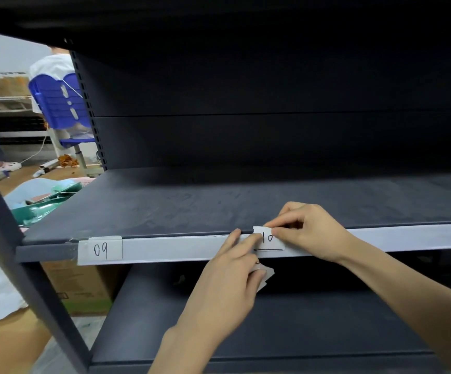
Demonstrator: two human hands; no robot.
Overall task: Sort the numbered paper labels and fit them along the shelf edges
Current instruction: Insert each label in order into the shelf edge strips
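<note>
A white paper label marked "10" (267, 238) sits partly in the pale grey edge strip (181, 248) of the dark shelf. My right hand (309, 230) pinches its upper right corner. My left hand (235, 268) presses an outstretched finger on the label's left side while its curled lower fingers hold several spare paper labels (264, 275) below the strip. A label marked "09" (105, 249) is fitted at the strip's left end.
The dark shelf board (219, 201) lies behind the strip, with another shelf (272, 325) below. A slanted grey upright (11, 238) crosses the left. A cardboard box (81, 287) stands under the shelf. A blue chair (62, 103) and floor clutter lie beyond.
</note>
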